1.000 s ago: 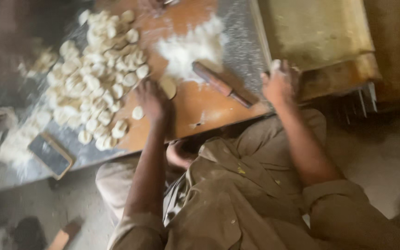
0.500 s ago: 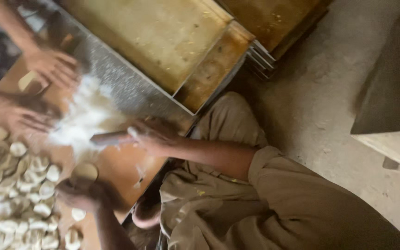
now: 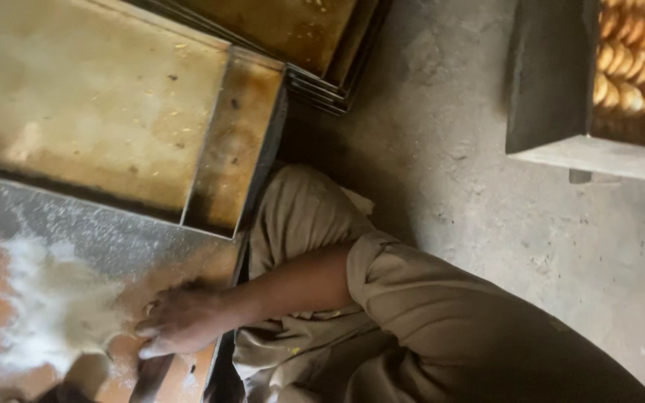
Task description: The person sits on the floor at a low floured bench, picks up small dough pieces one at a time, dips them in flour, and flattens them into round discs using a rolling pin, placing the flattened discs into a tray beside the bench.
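Camera swung right; right hand (image 3: 181, 325) (flour-dusted) rests by white flour pile (image 3: 54, 306).

The floor (image 3: 479, 201) is grey, rough concrete. Big yellow metal trays (image 3: 98, 97) are stacked on it. A dark box (image 3: 554, 82) holds what may be baked buns (image 3: 640, 52). Light is dim.

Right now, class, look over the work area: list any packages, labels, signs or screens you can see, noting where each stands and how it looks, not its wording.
None in view: no package, label, sign or screen.
Nearest containers: stacked metal trays, upper left, rectangular, yellow-brown and stained.
Grey box, upper right, holding rows of golden baked pieces.
The right hand rests by a white flour pile.
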Demonstrator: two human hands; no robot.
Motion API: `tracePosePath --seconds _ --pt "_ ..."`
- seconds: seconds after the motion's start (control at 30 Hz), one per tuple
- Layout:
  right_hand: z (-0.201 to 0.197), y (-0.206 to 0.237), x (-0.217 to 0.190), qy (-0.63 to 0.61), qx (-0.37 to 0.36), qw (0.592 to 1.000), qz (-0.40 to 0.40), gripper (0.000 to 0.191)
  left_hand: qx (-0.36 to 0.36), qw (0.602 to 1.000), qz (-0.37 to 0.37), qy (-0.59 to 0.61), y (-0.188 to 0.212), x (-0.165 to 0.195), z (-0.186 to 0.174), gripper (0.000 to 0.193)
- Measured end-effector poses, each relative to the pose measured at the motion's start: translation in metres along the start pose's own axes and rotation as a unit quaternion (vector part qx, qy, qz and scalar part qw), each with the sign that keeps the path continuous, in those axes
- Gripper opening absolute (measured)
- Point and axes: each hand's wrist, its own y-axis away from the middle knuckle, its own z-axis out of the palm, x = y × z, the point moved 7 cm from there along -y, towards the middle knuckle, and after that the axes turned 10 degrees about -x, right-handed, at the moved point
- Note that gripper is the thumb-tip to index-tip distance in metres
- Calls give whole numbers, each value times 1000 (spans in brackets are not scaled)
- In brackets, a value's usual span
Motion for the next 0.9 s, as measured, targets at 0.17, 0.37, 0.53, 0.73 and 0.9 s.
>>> tracePosePath --seconds 0.17,0.37,0.53,0.73,0.9 --pt "-1 0 7 -67 -18 996 51 32 -10 985 159 59 -63 63 16 22" --pt "24 -1 17 -184 -146 958 162 52 -76 949 265 152 -92 114 153 24" --pt "45 -1 23 -164 -79 975 131 61 -170 952 246 60 -66 121 213 15" --pt "61 1 23 -134 -26 984 117 73 -212 956 196 52 -55 111 202 18" --pt "57 0 23 -158 -28 981 110 69 -201 955 211 -60 -47 115 183 15"
